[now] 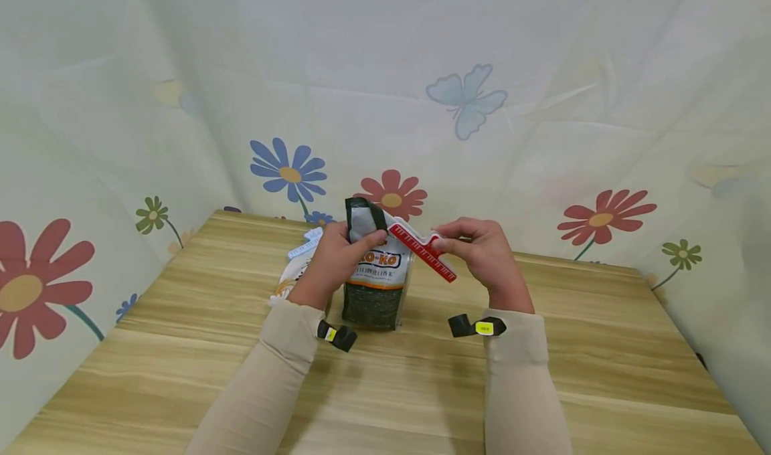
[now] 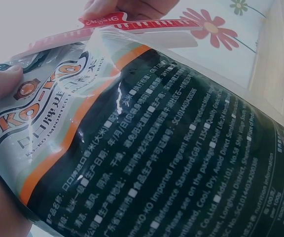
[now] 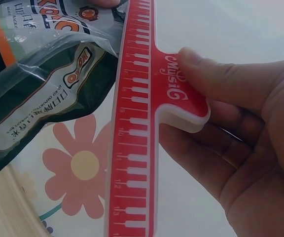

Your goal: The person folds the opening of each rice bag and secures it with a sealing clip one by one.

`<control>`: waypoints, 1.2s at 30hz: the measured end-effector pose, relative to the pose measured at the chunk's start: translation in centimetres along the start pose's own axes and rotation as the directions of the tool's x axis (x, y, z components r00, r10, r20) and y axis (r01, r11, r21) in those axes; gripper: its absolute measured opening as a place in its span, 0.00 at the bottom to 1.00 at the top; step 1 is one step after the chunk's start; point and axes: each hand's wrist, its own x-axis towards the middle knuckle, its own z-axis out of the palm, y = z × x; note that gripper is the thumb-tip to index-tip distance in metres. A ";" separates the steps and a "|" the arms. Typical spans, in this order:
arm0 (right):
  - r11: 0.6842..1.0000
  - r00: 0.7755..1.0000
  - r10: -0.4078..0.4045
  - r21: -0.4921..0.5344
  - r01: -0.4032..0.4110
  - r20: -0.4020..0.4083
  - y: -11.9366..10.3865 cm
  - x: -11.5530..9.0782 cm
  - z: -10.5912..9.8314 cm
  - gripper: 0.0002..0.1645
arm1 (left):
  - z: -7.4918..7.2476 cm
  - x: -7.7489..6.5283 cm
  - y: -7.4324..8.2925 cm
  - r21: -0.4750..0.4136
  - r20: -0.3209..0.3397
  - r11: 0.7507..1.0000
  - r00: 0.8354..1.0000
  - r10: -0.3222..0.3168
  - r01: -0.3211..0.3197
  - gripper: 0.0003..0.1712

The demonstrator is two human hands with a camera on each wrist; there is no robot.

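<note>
A dark green and silver rice bag (image 1: 373, 308) with KO-KO lettering stands upright on the table, its top folded over. My left hand (image 1: 334, 257) grips the bag near that fold, thumb on the front. On the right, my right hand (image 1: 482, 254) pinches the tab of a long red clip (image 1: 421, 251) printed with piano keys. In the right wrist view, the clip (image 3: 134, 118) lies along the bag's upper edge; whether it is clamped on cannot be told. The left wrist view is filled by the printed bag (image 2: 147, 133), with the clip at its top.
Behind my left hand lies a white pack (image 1: 292, 274), partly hidden, with a light blue clip (image 1: 305, 244) at its top. The wood-grain table (image 1: 602, 361) meets a flower-printed cloth (image 1: 361, 94) at the back and sides.
</note>
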 end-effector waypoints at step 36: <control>0.999 0.999 -0.033 -0.006 0.033 -0.019 -0.6 0.1 0.8 0.14 | 0.0 0.0 0.0 0.030 0.010 0.999 1.000 0.011 -0.011 0.22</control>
